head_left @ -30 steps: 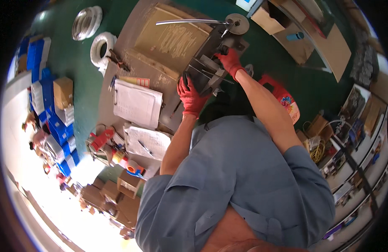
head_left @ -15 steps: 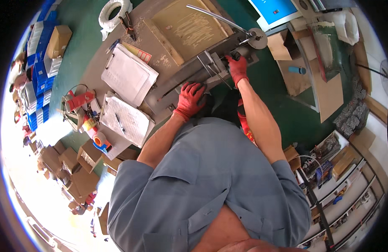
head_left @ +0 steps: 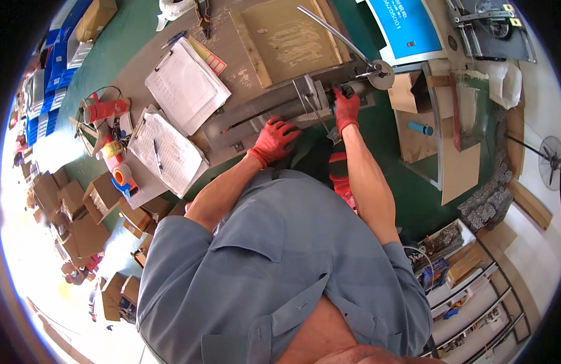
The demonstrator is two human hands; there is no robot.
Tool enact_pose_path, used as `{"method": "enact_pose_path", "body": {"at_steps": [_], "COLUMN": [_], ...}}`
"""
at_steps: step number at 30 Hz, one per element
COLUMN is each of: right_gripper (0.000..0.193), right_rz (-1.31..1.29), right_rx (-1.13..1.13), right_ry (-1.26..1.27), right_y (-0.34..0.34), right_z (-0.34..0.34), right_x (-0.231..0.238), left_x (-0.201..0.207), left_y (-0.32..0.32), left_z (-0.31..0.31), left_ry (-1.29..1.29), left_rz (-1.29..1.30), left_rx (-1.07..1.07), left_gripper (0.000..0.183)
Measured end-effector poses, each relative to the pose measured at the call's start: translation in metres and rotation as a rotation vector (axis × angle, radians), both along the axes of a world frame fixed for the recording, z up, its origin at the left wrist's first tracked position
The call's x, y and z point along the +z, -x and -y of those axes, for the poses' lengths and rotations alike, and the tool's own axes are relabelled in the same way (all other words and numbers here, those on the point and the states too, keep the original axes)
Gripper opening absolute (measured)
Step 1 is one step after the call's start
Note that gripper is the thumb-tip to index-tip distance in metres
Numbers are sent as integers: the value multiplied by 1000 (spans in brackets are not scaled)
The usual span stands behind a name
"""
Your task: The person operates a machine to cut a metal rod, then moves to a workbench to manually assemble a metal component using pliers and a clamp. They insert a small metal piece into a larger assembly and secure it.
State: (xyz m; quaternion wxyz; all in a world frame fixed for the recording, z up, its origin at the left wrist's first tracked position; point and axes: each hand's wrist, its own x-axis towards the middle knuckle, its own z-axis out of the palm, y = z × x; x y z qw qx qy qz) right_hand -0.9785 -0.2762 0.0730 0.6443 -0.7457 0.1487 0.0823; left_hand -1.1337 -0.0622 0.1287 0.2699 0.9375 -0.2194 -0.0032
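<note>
Worker's left hand (head_left: 274, 138) standing clear of fixture (head_left: 317, 92)

At the near edge of the tabletop (head_left: 239, 91), the red-gloved left hand is lying back up, fingers loosely fanned; its palm is staying hidden, so whether it is holding anything cannot be told. A second ago it was sitting right by the fixture; now it is resting apart, to the left, apparently leaving the close work to the other. The right hand (head_left: 347, 110), also gloved, is curling its fingers just beside the fixture's right end, though what they are pinching, if anything, is impossible to make out. The metal fixture is sitting between and beyond the hands. Leftward, papers (head_left: 184, 88) are lying clipped together. Farther out, a bar (head_left: 335, 35) is slanting from a disc (head_left: 381, 75) past a tray (head_left: 251, 51).
</note>
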Motion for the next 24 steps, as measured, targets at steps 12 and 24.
{"method": "enact_pose_path", "body": {"at_steps": [12, 24], "right_gripper": [23, 36], "right_rz": [-12, -53], "right_rx": [27, 10], "right_ry": [89, 166], "right_y": [-3, -6], "right_z": [3, 12], "right_x": [2, -31], "left_x": [7, -10], "left_y": [-15, -34], "left_z": [46, 81], "left_ry": [407, 883], "left_rz": [-746, -982], "left_rx": [339, 494], "left_gripper": [47, 37]}}
